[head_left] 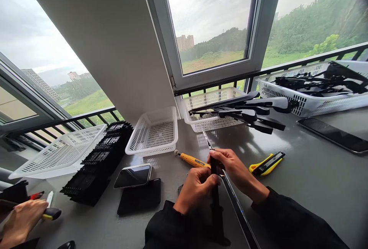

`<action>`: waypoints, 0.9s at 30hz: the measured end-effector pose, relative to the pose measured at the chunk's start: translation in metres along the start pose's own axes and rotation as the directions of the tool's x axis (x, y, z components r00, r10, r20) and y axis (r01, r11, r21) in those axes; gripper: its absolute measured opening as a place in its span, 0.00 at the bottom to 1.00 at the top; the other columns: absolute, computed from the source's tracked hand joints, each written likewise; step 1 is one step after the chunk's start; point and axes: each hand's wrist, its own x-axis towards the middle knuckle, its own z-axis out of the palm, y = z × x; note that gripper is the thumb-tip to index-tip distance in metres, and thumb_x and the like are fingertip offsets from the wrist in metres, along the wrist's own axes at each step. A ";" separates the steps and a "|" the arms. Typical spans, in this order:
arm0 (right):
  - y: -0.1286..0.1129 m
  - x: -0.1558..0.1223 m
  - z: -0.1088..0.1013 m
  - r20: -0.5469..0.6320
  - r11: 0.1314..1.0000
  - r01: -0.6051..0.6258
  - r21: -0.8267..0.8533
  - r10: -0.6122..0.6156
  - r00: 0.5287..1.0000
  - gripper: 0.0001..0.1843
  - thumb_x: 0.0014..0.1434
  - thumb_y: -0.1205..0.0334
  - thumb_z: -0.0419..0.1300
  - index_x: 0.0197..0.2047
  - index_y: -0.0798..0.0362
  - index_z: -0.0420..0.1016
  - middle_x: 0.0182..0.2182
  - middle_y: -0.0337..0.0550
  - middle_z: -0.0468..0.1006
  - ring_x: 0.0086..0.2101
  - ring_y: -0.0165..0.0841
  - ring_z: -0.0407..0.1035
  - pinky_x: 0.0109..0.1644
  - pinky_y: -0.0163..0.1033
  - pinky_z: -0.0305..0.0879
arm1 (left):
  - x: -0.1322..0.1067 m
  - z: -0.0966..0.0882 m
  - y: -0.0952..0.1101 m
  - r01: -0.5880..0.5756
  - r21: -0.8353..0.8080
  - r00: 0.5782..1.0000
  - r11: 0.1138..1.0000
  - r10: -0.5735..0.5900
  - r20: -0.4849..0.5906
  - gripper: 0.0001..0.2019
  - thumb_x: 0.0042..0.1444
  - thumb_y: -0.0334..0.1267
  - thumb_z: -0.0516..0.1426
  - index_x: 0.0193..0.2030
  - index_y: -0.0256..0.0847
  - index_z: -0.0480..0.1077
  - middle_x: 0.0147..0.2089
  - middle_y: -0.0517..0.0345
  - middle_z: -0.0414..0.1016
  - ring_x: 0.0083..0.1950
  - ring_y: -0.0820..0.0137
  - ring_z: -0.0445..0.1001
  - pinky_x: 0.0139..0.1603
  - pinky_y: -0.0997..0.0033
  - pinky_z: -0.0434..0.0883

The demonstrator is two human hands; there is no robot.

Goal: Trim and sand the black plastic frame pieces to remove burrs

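Observation:
My left hand is closed on a long black plastic part, its thumb and fingers pinching the part near its upper end. Just above, my right hand grips the top of the same part between thumb and fingers. A long dark strip with shiny edges runs past my right hand, and its narrow far end reaches toward the baskets; whether my fingers hold it too is hidden. A yellow pen-like tool lies just beyond my left hand. Right of my right hand rests a yellow and black utility knife.
White baskets, one bare, one with long black and grey parts, one with black parts, line the window side. Stacked black trays, phones and a dark phone lie around. Another person's hand holds a yellow-and-black handle.

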 end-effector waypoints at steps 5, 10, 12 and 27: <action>0.000 -0.002 0.003 -0.064 0.989 0.107 -0.098 -0.114 0.991 0.30 0.60 0.37 0.59 0.18 0.48 0.54 0.18 0.31 0.51 0.22 0.27 0.45 0.24 0.35 0.46 | -0.001 -0.004 -0.005 0.052 -0.098 0.996 0.994 -0.045 0.072 0.25 0.57 0.62 0.63 0.27 0.39 0.72 0.21 0.65 0.62 0.20 0.78 0.57 0.23 0.73 0.53; 0.000 -0.002 0.001 -0.054 0.971 0.143 -0.193 -0.156 0.986 0.27 0.59 0.43 0.56 0.19 0.46 0.49 0.18 0.31 0.48 0.22 0.27 0.42 0.23 0.35 0.42 | -0.004 -0.004 -0.001 0.151 -0.166 0.963 0.974 -0.107 0.248 0.24 0.55 0.61 0.65 0.29 0.39 0.72 0.18 0.66 0.63 0.16 0.78 0.59 0.18 0.74 0.55; 0.000 -0.003 0.004 -0.004 0.961 0.163 -0.225 -0.169 0.986 0.27 0.58 0.44 0.57 0.18 0.46 0.48 0.17 0.31 0.48 0.21 0.27 0.42 0.23 0.35 0.42 | -0.003 -0.003 0.000 0.118 -0.184 0.981 0.976 -0.086 0.176 0.25 0.56 0.62 0.64 0.26 0.41 0.68 0.18 0.66 0.63 0.16 0.78 0.59 0.19 0.74 0.54; 0.007 -0.016 0.027 0.178 0.941 0.273 -0.198 -0.239 0.955 0.26 0.64 0.47 0.54 0.18 0.49 0.54 0.18 0.34 0.54 0.22 0.29 0.48 0.28 0.36 0.51 | 0.004 -0.005 -0.004 -0.193 -0.105 0.951 0.976 0.160 -0.265 0.31 0.58 0.67 0.60 0.51 0.41 0.75 0.46 0.51 0.79 0.47 0.60 0.76 0.51 0.63 0.73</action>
